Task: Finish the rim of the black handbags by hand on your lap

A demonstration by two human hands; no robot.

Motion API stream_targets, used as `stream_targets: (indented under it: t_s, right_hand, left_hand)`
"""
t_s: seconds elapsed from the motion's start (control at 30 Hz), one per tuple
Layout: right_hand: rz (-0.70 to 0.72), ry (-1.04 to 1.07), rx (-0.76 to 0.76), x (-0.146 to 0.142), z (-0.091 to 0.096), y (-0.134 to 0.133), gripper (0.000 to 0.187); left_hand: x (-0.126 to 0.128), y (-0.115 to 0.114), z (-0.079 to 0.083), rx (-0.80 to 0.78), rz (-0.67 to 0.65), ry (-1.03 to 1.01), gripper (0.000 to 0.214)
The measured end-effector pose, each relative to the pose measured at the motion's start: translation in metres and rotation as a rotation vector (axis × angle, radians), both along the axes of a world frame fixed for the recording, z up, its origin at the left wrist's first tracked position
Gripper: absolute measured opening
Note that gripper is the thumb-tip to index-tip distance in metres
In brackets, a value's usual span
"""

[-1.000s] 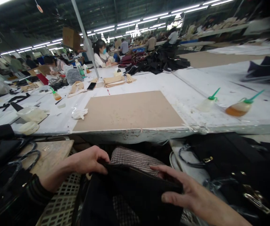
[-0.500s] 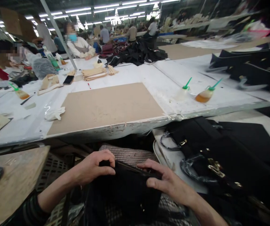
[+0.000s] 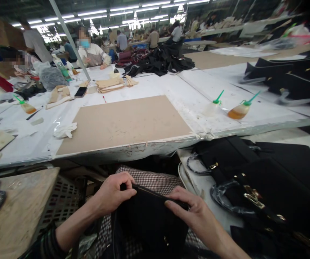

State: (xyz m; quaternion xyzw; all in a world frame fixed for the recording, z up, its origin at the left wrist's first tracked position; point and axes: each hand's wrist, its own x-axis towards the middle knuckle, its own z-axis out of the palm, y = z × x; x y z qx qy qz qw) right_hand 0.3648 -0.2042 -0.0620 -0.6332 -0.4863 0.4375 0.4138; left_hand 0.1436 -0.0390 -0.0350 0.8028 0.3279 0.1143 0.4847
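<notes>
A black bag (image 3: pixel 149 219) rests on my lap, over a checked cloth (image 3: pixel 152 180). Its top edge runs between my two hands. My left hand (image 3: pixel 118 190) pinches that edge at its left end, thumb against forefinger. Farther right along the same edge, my right hand (image 3: pixel 188 207) grips it with the thumb on the near face and the fingers behind. A small gold-coloured metal piece shows low on the bag's front. The lower part of the bag is dark and hard to make out.
Several black bags (image 3: pixel 281 172) with gold fittings lie on a surface at my right. Ahead, a white-topped table carries a brown board (image 3: pixel 127 122), glue bottles (image 3: pixel 238 110) and a phone (image 3: pixel 81 92). A wooden board (image 3: pixel 17 208) is at left. A masked person (image 3: pixel 92 54) sits across.
My right thumb has shifted slightly left along the bag's top edge, and the bag's front looks flatter. My left hand keeps its pinch. The view has moved a little.
</notes>
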Motion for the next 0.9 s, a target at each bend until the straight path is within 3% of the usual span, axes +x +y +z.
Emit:
stream_targets:
  t_s: [0.3,0.7,0.8,0.9]
  right_hand:
    - [-0.03,-0.147,0.093,-0.006,-0.009,-0.003,0.023]
    - [-0.015,-0.155,0.093,-0.008,-0.012,-0.004,0.024]
    - [0.056,-0.179,0.045,-0.004,-0.001,0.001,0.027]
    - [0.22,-0.243,-0.051,0.004,0.012,0.008,0.031]
  left_hand:
    - [0.002,-0.001,-0.003,0.022,0.028,-0.049,0.022]
    - [0.005,-0.009,-0.005,0.072,0.106,-0.002,0.023]
    - [0.005,-0.01,-0.009,0.088,0.117,0.0,0.024]
    - [0.004,-0.012,-0.01,0.096,0.121,0.006,0.025]
